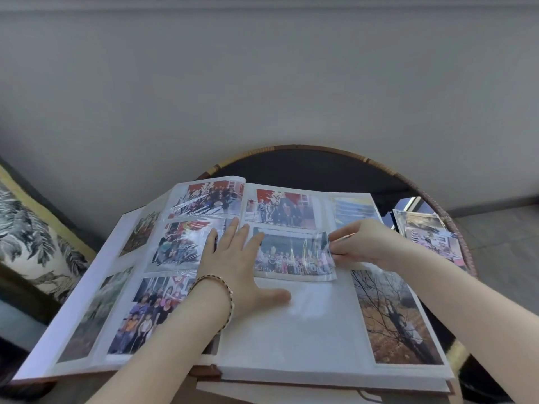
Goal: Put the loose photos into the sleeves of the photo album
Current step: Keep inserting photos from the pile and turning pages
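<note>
Head view: the photo [291,255] between the hands, judged light and easily creased, is pinched edgewise by the right hand [361,243]; the album [291,345] is pressed flat under the spread left hand [233,266].

Plain grey wall [262,83], round rattan-rimmed table [306,170], leaf-print cushion [26,237], perhaps tiled floor [501,246].

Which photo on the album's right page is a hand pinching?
The middle group photo, just below the red-banner photo: the right hand pinches its right edge. The tree photo lies untouched.
</note>
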Motion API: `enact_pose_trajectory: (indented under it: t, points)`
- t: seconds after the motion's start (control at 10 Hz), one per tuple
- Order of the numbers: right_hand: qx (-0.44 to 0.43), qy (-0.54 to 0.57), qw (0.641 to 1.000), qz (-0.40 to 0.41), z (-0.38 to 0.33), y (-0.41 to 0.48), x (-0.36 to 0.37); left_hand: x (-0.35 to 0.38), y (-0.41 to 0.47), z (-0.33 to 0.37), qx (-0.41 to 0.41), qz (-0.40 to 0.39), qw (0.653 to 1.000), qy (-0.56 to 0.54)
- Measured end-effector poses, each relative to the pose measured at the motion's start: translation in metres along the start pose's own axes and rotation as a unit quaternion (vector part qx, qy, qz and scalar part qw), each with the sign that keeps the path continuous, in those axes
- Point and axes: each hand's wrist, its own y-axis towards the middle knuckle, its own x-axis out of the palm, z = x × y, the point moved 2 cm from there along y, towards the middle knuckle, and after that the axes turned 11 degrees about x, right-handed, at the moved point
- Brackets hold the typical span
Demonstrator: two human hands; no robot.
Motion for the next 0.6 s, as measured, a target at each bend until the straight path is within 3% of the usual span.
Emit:
enact_pose_trajectory:
  t: [0.2,0.3,0.6]
  points:
    - [0.002,-0.038,0.999,0.016,-0.0076,-0.0005,0.0051,-0.0016,-0.0007,0.0007,-0.002,0.0,1.0,0.001]
    - [0.014,0.03,0.999,-0.002,-0.0088,-0.006,0.0054,-0.0012,-0.0005,0.0005,-0.002,0.0,1.0,0.001]
    - [-0.081,-0.038,0.987,0.131,-0.0044,-0.0007,0.0127,-0.001,-0.0006,0.0003,-0.002,0.0,1.0,-0.001]
